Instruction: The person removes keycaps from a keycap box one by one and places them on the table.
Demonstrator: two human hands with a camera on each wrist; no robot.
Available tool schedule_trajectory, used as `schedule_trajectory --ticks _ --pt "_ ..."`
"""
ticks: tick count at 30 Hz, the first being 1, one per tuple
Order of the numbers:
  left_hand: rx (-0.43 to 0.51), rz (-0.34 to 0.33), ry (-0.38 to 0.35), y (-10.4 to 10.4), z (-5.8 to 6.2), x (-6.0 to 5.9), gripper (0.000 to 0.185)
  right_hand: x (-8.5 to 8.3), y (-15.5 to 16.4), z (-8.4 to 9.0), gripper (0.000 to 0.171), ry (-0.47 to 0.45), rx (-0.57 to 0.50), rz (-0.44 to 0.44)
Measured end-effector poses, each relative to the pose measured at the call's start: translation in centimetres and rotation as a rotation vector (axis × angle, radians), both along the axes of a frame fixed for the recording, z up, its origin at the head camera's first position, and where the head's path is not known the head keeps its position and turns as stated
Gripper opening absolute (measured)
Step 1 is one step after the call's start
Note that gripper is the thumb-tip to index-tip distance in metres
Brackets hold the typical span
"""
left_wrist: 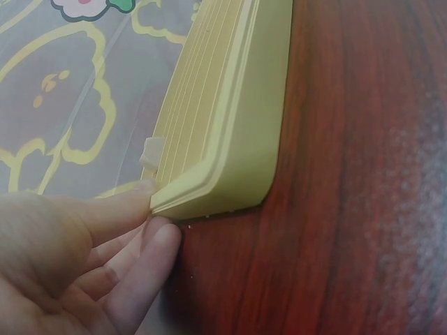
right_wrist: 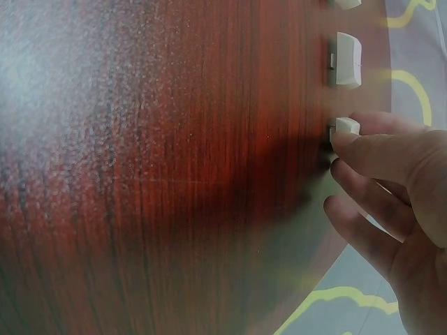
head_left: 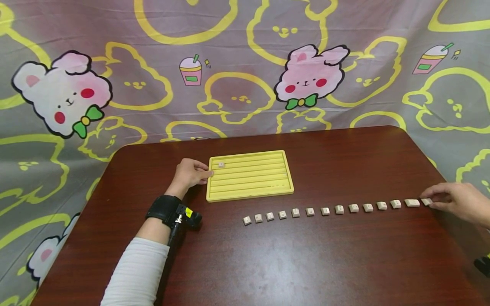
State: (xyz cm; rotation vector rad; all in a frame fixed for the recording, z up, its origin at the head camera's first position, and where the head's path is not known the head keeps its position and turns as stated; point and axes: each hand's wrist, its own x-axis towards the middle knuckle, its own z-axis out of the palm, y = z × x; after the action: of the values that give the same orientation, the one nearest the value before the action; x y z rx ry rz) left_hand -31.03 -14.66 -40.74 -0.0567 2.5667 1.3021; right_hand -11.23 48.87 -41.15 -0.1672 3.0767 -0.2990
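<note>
A yellow ridged tray [head_left: 250, 196] lies on the table, with one small keycap [head_left: 221, 165] in an upper groove near its left end. My left hand [head_left: 188, 175] pinches the tray's left edge, the thumb on the rim and fingers against the side, as the left wrist view shows [left_wrist: 105, 251]. Several pale keycaps [head_left: 339, 209] stand in a long row to the right and in front of the tray. At the row's right end my right hand [head_left: 457, 200] pinches the last keycap [right_wrist: 346, 126] between thumb and forefinger, down at the table. A wider keycap [right_wrist: 348, 61] stands beside it.
The brown wooden table [head_left: 268, 263] has rounded corners, and its right edge runs close to my right hand. Behind it hangs a patterned cloth [head_left: 237, 55] with cartoon animals. A black strap with a camera [head_left: 172, 212] sits on my left wrist.
</note>
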Motion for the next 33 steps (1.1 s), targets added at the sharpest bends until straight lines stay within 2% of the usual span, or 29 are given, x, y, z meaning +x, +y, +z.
schedule_trajectory --ticks 8,16,24,28,33 --pt "0.003 0.004 0.002 -0.1 -0.1 0.0 0.037 0.0 -0.1 0.1 0.019 -0.015 -0.001 0.002" --pt "0.001 0.001 0.01 0.0 -0.1 0.1 0.034 0.2 -0.2 0.0 0.023 0.02 0.001 -0.003" --pt "-0.008 0.002 0.005 0.0 -0.1 0.0 0.034 0.2 0.0 0.2 0.027 0.014 -0.007 0.0" --pt "-0.01 0.001 0.004 0.0 0.0 0.1 0.035 -0.1 0.1 0.7 0.029 0.018 0.021 -0.006" --pt "0.001 0.001 0.001 0.1 0.1 0.0 0.034 -1.0 -0.2 2.5 0.029 0.034 0.089 -0.013"
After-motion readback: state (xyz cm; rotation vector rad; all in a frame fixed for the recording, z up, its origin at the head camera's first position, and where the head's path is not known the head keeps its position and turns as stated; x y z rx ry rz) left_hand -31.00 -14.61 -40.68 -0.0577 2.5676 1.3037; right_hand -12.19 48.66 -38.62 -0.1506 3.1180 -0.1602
